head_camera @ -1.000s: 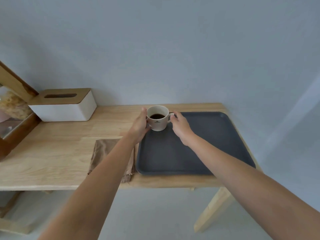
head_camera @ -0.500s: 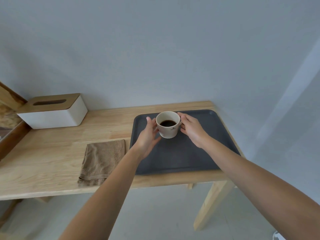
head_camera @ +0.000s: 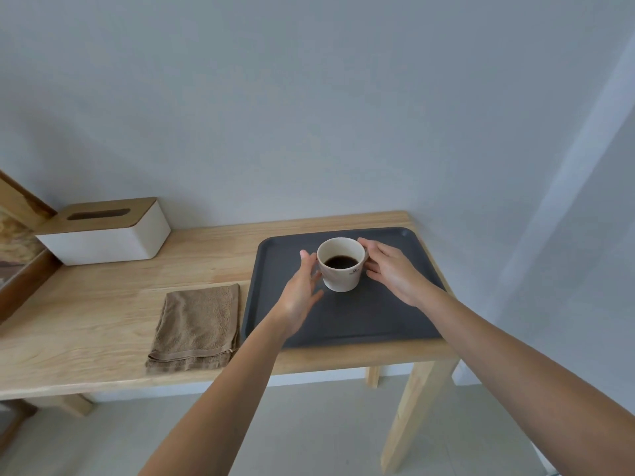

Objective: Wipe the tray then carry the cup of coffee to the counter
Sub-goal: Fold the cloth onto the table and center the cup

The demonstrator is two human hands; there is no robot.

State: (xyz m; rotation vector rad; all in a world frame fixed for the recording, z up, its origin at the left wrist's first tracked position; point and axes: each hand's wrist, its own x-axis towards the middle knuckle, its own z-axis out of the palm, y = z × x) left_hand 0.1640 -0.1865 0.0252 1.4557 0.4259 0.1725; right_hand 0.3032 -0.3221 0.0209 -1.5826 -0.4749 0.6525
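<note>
Standing upright on the tray (head_camera: 395,324), the cup (head_camera: 341,266) opens upward.

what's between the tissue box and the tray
Nothing: only bare table lies between the tissue box and the tray in the head view.

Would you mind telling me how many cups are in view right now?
1. The cup of coffee sits on the dark tray at the table's right end, between the left hand and right hand. No other cup shows.
</note>
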